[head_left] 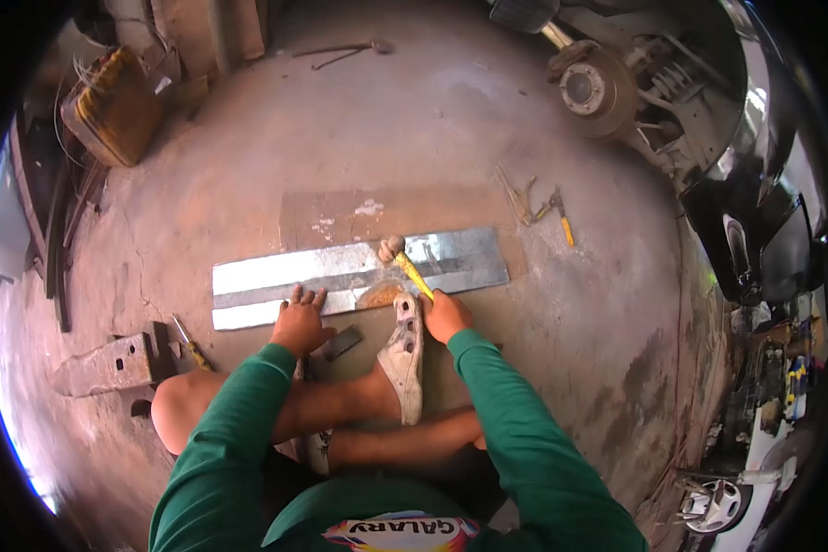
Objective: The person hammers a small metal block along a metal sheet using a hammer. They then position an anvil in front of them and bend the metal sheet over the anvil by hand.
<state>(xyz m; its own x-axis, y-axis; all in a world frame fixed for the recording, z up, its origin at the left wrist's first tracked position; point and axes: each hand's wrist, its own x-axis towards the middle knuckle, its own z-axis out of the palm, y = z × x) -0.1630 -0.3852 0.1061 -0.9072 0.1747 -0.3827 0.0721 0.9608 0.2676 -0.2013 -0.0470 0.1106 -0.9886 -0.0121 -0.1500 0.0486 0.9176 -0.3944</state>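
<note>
A long strip of shiny sheet metal (322,264) lies flat on the concrete floor in front of my crossed legs, with a dull band along its length. My left hand (302,320) rests on its near edge, fingers spread. In my right hand (446,316) is the yellow handle of a hammer (416,274). The rounded, worn hammer head is over the sheet's middle; whether it touches the metal I cannot tell. A brownish rough patch shows on the sheet near my shoe (402,359). Beside my left wrist lies a small dark block (343,342).
Pliers (524,201) and a yellow-handled tool (563,221) lie beyond the sheet's right end. At left are a screwdriver (191,342) and a heavy metal piece (110,366). A car's brake disc (598,92) is exposed at upper right. A cut-open yellow container (115,106) stands upper left.
</note>
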